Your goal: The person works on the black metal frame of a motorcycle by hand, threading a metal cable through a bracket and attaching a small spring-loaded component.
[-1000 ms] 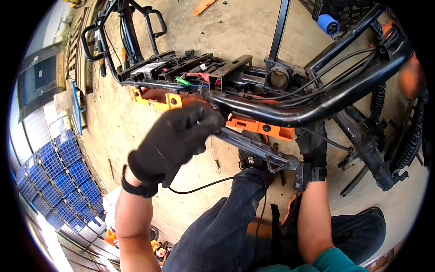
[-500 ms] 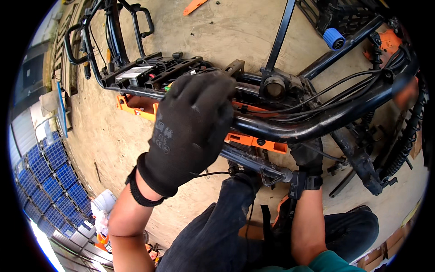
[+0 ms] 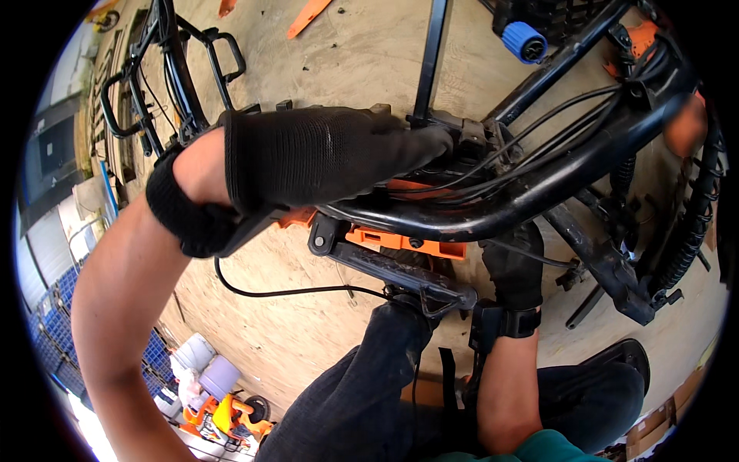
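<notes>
A black tubular motorcycle frame with orange plastic parts stands on the concrete floor in front of me. My left hand, in a black glove, reaches across the top tube with its fingertips on a dark metal part near the cables. What the fingers grip is hidden. My right hand, also gloved, is under the main tube, pressed against the frame from below. Black cables run along the tube.
A blue cap sits at the top right. Orange panels lie on the floor behind the frame. A loose black cable trails over the floor. Small containers and an orange tool lie at my lower left. My knees are below the frame.
My left hand has moved right and further over the frame, from the orange part to the dark part by the cables. My right hand has stayed under the tube.
</notes>
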`<act>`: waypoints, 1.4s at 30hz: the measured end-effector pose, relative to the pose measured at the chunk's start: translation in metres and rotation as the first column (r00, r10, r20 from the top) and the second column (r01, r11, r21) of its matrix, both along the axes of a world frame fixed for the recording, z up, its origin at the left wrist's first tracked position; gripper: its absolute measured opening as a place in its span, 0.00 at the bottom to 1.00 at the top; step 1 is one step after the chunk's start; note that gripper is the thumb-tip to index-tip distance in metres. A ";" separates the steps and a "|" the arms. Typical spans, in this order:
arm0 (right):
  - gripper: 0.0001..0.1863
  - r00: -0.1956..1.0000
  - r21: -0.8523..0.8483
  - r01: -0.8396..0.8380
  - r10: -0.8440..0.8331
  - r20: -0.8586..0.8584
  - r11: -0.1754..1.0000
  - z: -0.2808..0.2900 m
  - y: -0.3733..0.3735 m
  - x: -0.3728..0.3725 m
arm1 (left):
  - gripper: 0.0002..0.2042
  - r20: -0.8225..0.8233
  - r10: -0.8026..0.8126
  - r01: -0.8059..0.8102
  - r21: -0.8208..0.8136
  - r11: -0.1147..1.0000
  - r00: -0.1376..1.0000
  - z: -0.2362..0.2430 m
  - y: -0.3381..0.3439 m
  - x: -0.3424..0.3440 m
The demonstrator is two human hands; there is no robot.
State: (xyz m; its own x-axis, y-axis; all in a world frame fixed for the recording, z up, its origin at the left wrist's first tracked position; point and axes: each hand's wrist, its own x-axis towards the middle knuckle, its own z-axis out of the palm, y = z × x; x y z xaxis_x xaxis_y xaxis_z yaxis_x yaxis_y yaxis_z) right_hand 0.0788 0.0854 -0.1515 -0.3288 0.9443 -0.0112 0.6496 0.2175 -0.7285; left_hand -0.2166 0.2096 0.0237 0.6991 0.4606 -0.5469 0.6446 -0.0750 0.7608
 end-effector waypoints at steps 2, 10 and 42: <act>0.15 0.997 0.013 -0.072 0.071 0.027 0.997 -0.004 -0.004 -0.012 | 0.16 -0.190 -0.190 0.207 0.076 0.975 0.963 0.005 -0.005 -0.003; 0.14 0.071 -0.853 -0.247 -0.869 -0.489 0.460 -0.001 0.000 -0.028 | 0.13 -0.252 -0.149 0.155 0.002 0.988 0.956 -0.023 -0.024 0.003; 0.13 -0.241 -0.816 -0.252 -0.850 -0.468 0.521 0.028 -0.007 -0.050 | 0.15 -0.304 -0.028 0.034 0.017 0.999 0.952 -0.022 -0.030 0.009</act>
State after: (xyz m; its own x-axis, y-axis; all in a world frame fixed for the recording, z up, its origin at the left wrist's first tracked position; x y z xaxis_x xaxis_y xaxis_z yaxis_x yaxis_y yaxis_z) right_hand 0.0285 0.0779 -0.1235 -0.1693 0.7721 -0.6125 -0.8943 -0.3815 -0.2337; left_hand -0.2073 0.1795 0.0014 0.5153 0.4554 -0.7260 0.8423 -0.1130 0.5270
